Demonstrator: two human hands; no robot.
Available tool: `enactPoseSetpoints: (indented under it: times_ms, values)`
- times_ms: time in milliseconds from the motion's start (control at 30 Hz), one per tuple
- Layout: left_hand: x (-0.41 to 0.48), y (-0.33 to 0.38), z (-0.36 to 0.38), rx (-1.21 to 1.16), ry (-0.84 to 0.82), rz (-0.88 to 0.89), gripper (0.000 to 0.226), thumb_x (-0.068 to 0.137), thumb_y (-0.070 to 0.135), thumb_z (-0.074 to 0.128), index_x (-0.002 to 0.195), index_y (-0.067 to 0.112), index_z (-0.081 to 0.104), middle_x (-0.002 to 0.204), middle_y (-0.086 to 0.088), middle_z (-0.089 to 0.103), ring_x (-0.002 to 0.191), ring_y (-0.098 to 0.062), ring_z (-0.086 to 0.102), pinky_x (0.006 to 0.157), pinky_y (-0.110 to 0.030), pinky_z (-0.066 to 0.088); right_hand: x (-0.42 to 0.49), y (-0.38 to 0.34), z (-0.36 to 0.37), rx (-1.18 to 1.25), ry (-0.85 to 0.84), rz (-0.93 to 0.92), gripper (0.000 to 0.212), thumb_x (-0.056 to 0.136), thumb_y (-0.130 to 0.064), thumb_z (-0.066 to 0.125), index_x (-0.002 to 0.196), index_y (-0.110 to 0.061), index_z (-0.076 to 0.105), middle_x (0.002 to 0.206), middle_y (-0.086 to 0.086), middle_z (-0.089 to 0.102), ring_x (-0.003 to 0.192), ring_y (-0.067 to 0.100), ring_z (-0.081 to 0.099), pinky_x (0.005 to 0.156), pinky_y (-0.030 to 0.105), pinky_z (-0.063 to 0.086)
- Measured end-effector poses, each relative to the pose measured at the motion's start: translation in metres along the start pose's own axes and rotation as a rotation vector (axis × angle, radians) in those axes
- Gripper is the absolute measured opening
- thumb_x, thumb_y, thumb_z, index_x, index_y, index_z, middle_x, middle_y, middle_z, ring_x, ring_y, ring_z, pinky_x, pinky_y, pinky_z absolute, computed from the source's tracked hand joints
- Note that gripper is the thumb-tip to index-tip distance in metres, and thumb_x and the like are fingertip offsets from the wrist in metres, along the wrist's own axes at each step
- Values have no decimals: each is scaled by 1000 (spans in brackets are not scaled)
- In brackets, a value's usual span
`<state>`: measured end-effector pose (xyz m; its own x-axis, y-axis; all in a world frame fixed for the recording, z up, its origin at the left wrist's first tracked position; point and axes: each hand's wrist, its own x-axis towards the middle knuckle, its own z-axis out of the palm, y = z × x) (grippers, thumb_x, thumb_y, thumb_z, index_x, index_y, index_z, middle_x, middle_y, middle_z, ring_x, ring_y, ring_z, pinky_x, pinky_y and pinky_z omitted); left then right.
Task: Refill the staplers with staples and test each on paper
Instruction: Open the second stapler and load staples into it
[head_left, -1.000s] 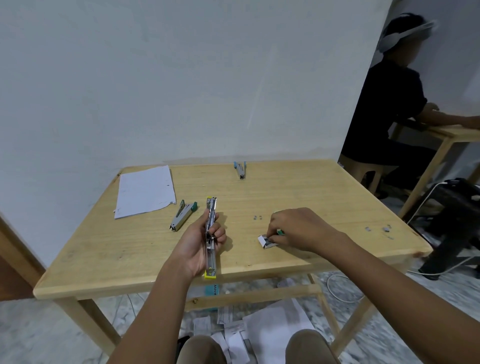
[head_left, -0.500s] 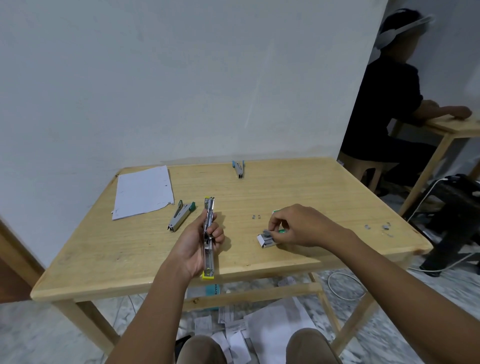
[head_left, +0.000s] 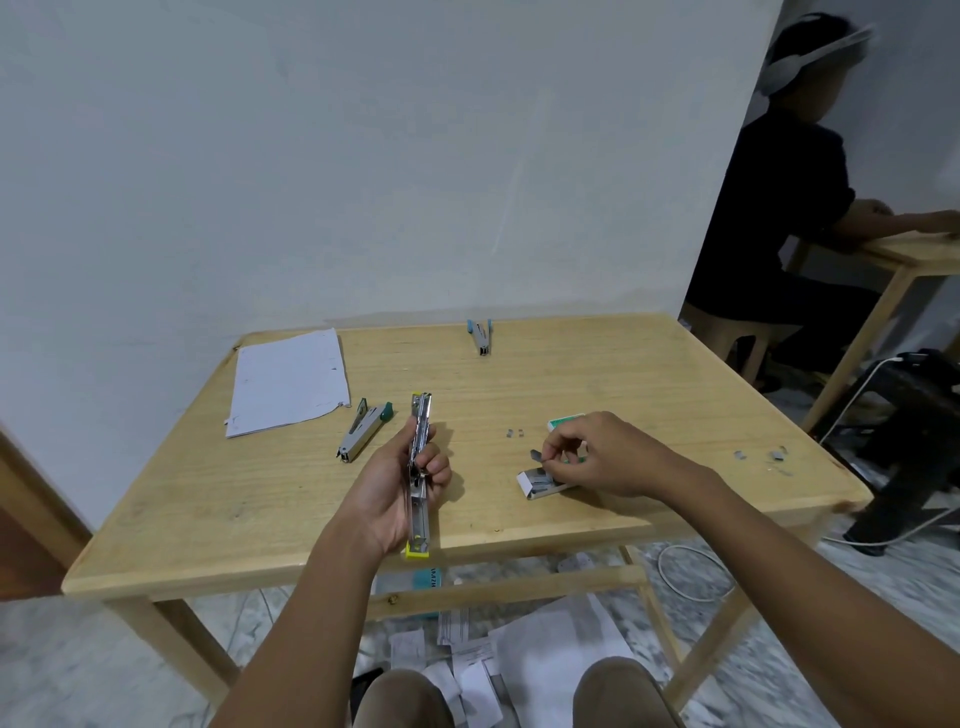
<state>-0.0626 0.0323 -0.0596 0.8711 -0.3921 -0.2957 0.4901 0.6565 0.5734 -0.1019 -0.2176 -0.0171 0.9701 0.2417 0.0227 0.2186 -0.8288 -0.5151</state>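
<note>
Refill step: my left grip (head_left: 397, 486) curled round an opened yellow-ended steel stapler (head_left: 421, 415). My right grip (head_left: 605, 452), at three o'clock, pinched a grey staple strip (head_left: 536, 456). Next, I judged, it needed aligning into the channel.

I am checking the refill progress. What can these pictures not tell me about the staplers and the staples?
Head view only.
Yellow stapler: its channel is too small, and fingers of the left hand cover part; loaded or not, unclear.
Staple box: the right hand hides its far end; the count is unclear.
Blue stapler: too small to judge.
</note>
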Motion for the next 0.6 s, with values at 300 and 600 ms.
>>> enactPoseSetpoints:
  times_ms: [300, 600]
  values:
    - [-2, 0, 2, 1, -8, 0, 25, 98, 34, 52, 89, 11, 54, 56, 1, 35, 47, -11, 40, 45, -20, 41, -1, 7, 8, 25, 28, -54, 4, 86, -35, 69, 84, -33, 66, 91, -17, 59, 83, 4, 56, 75, 25, 43]
    - [-3, 0, 2, -5, -20, -7, 25, 99, 34, 52, 89, 11, 54, 56, 1, 35, 47, -11, 40, 45, -20, 43, -1, -5, 7, 224, 126, -23, 13, 83, -19, 73, 73, -27, 69, 95, -12, 70, 80, -7, 61, 66, 8, 42]
